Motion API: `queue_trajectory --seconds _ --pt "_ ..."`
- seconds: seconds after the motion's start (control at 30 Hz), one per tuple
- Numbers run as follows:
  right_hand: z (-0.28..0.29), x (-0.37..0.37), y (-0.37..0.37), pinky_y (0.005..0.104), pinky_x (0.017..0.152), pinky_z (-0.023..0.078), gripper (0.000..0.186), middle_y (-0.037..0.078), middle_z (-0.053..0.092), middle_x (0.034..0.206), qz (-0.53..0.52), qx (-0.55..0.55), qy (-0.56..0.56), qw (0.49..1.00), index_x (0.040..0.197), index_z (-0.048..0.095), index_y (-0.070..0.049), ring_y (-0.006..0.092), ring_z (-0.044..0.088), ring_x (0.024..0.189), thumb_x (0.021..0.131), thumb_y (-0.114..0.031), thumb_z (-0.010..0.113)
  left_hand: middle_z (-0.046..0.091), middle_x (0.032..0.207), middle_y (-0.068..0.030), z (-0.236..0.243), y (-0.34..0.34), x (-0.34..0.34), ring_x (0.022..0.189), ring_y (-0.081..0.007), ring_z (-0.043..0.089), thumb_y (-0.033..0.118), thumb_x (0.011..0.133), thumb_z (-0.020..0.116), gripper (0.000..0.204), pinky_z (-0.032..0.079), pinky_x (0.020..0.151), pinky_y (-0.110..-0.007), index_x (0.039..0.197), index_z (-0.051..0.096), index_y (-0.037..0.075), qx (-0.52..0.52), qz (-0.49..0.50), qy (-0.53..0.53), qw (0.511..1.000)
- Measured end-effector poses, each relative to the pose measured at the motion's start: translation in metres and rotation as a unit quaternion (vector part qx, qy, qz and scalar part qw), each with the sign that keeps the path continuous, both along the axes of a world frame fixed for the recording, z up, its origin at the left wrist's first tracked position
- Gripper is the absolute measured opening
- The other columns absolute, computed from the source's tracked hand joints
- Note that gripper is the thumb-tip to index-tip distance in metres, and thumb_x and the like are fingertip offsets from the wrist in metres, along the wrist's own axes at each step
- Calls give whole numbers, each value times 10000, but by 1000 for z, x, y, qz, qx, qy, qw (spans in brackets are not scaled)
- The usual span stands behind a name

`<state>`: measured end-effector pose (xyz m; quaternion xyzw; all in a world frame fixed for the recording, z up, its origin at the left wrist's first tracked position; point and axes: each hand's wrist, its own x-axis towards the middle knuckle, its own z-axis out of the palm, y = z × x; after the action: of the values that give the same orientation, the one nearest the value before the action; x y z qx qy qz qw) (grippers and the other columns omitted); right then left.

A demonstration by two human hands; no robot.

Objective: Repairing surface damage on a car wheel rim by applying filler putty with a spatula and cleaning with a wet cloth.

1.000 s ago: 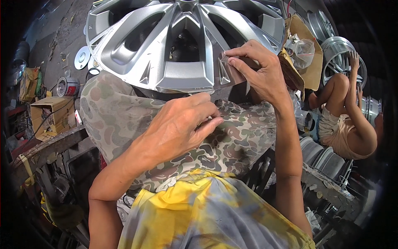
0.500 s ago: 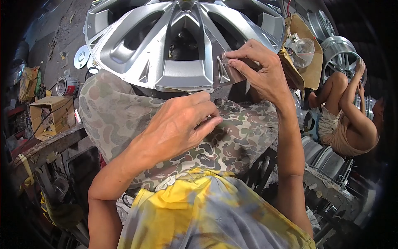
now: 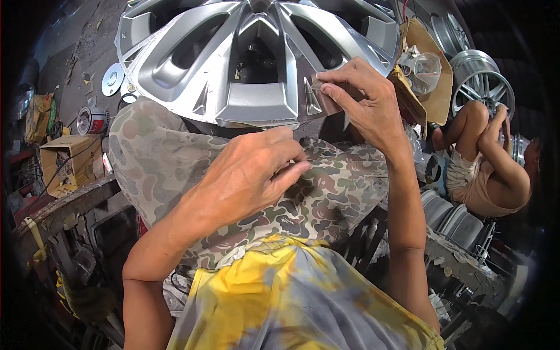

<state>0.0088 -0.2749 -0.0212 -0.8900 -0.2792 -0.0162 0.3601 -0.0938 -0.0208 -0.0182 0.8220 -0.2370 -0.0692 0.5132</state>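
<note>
Right hand pinching thin translucent film at the silver wheel. Left hand half-curled above camo trousers. 1 carton left, 1 cardboard box right. Co-worker far right, beside 1 more rim.

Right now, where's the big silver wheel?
The wheel sits top-centre in the head view, the right hand at its lower-right edge, cardboard box to its right.

Bare left arm at lower left, bent at the elbow, left hand near the middle, fingers loosely curled, thumb a little apart, right arm at lower right, right hand higher up, thumb and pointing finger tips close together
</note>
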Motion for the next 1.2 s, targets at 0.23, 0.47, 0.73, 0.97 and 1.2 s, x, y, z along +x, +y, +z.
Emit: queue_trajectory --seconds 0.23,0.47,0.73,0.97,1.2 --pt "-3 -2 -2 387 793 542 204 99 718 963 -4 23 16 1000 1156 855 -74 263 703 872 973 -161 836 674 857 -139 1 -1 -1 742 -317 701 80 960 839 142 541 669 -421 1003 765 -32 -1 0 8 1000" --pt "4 -3 -3 362 789 548 222 79 724 976 8 3 27 1000 1170 861 -80 231 709 876 962 -157 844 672 862 -143 1 0 -1 742 -318 697 84 959 839 148 535 666 -421 1001 763 -36 1 2 7 1000" --pt "4 -3 -9 369 801 546 222 74 719 969 28 -2 18 999 1168 867 -84 229 697 887 956 -146 843 662 853 -141 2 1 0 736 -317 688 79 960 837 150 530 663 -419 1000 755 -40 0 0 7 1000" --pt "7 -15 -9 379 815 536 210 82 700 954 4 -15 17 1000 1146 870 -83 242 673 925 948 -150 854 661 850 -140 0 0 0 732 -317 686 76 958 837 148 528 658 -422 995 754 -40 0 -2 8 1000" --pt "4 -25 -1 395 848 539 206 89 707 977 -52 27 23 998 1145 858 -72 261 666 940 946 -127 849 663 852 -132 0 -1 -1 725 -300 689 80 959 839 150 532 651 -411 1003 758 -38 -2 -3 8 1000"
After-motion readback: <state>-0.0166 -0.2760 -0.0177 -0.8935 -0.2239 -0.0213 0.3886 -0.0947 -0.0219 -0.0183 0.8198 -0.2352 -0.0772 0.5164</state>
